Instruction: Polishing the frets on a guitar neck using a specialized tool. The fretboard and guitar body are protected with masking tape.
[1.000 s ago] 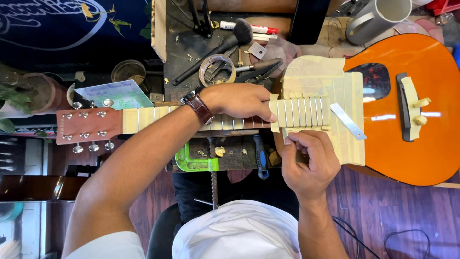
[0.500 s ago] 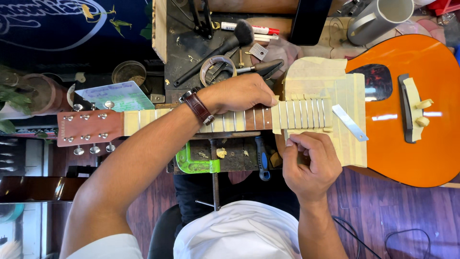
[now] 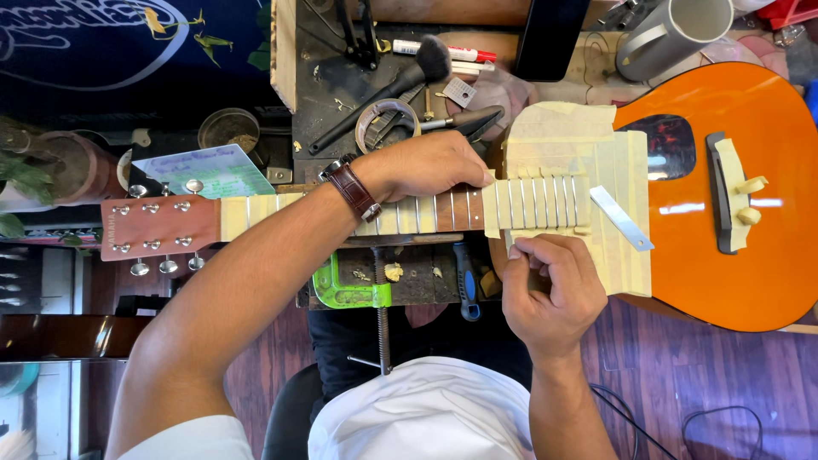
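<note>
— While the left hand (image 3: 430,166) presses flat on the orange acoustic guitar's wooden neck (image 3: 426,210), which step is this?

— Masking frets, likely. The right hand (image 3: 550,285) pinches something small, unclear what, just beside the cream masking-tape strips (image 3: 537,203); next needs careful alignment.

We see the guitar neck (image 3: 426,211) lying across the tabletop's middle, blocking any straight pass from near edge to far edge. Left hand (image 3: 430,166) rests on the neck, forearm slanting in from the near-left; right hand (image 3: 550,285) sits just below the taped frets (image 3: 541,203), closing the near side there. A metal strip (image 3: 622,219) lies on the tape, right of the frets. Far side is crowded: brush (image 3: 409,78), tape roll (image 3: 388,123), grey cup (image 3: 673,34) at the far-right corner. Green clamp (image 3: 349,285) juts under the neck at the near edge. Open room: over the orange body (image 3: 758,264) on the right, and between headstock (image 3: 162,226) and left wrist.
</note>
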